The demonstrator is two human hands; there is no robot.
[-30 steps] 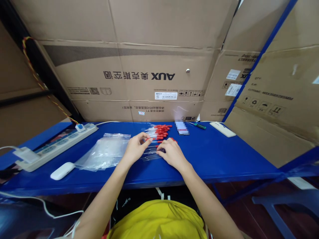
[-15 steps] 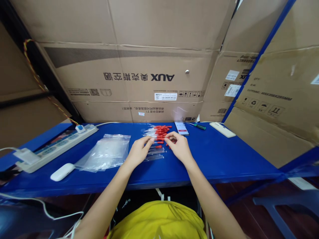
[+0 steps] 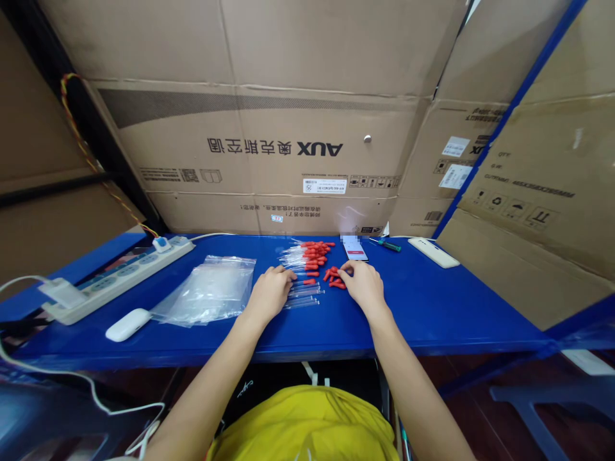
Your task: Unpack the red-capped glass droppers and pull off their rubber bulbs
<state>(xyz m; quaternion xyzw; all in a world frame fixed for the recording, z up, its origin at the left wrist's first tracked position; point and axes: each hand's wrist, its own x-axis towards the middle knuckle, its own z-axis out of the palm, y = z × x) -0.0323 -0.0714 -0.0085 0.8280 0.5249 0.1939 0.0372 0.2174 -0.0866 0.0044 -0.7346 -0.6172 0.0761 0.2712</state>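
On the blue table (image 3: 413, 307), a pile of clear tubes with red caps (image 3: 307, 254) lies at the middle back. A few uncapped clear tubes (image 3: 303, 296) lie nearer me, and loose red caps (image 3: 333, 277) sit beside them. My left hand (image 3: 270, 291) rests on the left ends of the clear tubes with its fingers curled down. My right hand (image 3: 362, 283) is curled at the loose red caps, its fingertips pinched among them; what it grips is too small to name.
A stack of clear plastic bags (image 3: 206, 291) lies left of my hands. A white mouse (image 3: 127, 324) and a power strip (image 3: 115, 278) are further left. A phone (image 3: 355, 247), a small screwdriver (image 3: 385, 244) and a white remote-like device (image 3: 434, 251) lie at the back. Cardboard boxes (image 3: 269, 147) wall the table.
My right hand has moved right and back, from the clear tubes to the loose red caps. My left hand has settled lower onto the tube ends.
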